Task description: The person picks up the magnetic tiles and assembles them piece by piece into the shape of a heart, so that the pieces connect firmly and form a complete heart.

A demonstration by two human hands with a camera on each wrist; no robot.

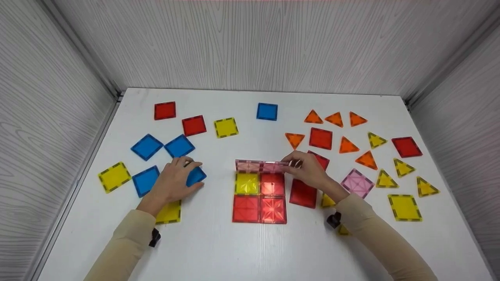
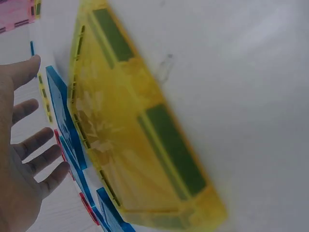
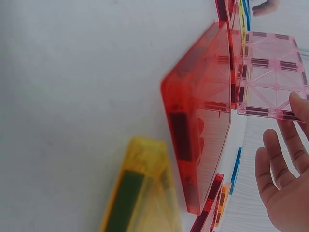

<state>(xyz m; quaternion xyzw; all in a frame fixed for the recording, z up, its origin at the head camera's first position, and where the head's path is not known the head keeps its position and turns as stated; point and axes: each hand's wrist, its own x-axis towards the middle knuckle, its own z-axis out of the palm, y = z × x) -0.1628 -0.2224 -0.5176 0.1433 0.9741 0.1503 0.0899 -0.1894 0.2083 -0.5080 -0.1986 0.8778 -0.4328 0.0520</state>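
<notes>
Two pink square magnetic tiles (image 1: 248, 166), joined side by side, stand upright along the far edge of a flat block of one yellow tile (image 1: 247, 183) and several red tiles (image 1: 246, 208). My right hand (image 1: 310, 169) pinches the right end of the pink pair; the right wrist view shows the thumb on one face of the pink tiles (image 3: 270, 79), fingers behind. My left hand (image 1: 172, 181) hovers around a blue square tile (image 1: 196, 176), its fingers spread and covering part of it. In the left wrist view, the left hand's fingers (image 2: 41, 154) are extended with nothing gripped.
Blue tiles (image 1: 147, 147), red tiles (image 1: 194, 125) and yellow tiles (image 1: 114, 177) lie flat on the left of the white table (image 1: 218, 249). On the right are orange triangles (image 1: 349, 145), yellow triangles (image 1: 386, 179), a pink square (image 1: 357, 183) and red squares (image 1: 304, 194).
</notes>
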